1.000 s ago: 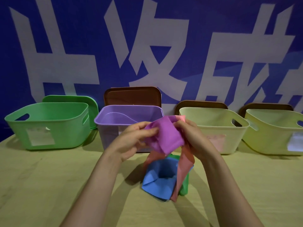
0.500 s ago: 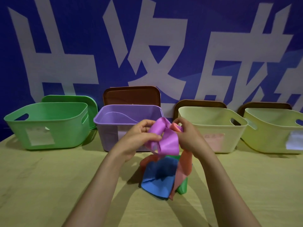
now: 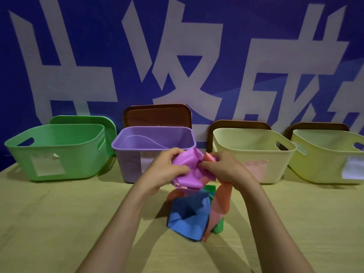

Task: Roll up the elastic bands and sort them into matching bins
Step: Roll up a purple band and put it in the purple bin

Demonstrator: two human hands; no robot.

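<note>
Head view, both forearms in frame over the pale wooden table (image 3: 59, 223). Left hand (image 3: 169, 168) had its fingers curled, gripping one side of the crumpled purple elastic band (image 3: 189, 170). Right hand (image 3: 222, 170) was likewise clenched, pinching the opposite side of it, hands nearly touching. The band was held bunched in the air, just in front of the lilac plastic bin (image 3: 132, 162) and above the table. An end of the salmon-pink elastic band (image 3: 221, 200) was caught in the right hand's grip too, showing above the knuckles; the rest hung down to the table. Beneath the hands lay the folded blue elastic band (image 3: 189, 215), and a green elastic band (image 3: 218, 226) lay partly hidden under the blue and salmon ones. Four bins stood in a row at the table's far edge: green plastic bin (image 3: 59, 152) at left, the lilac one, cream plastic bin (image 3: 236, 160), yellow-green plastic bin (image 3: 319, 160) at right, each with a paper label on its front. The labels' writing was unreadable. Green lid (image 3: 88, 120) and three brown lids (image 3: 157, 115) leaned behind the bins against the blue backdrop (image 3: 197, 46) with large white characters
</note>
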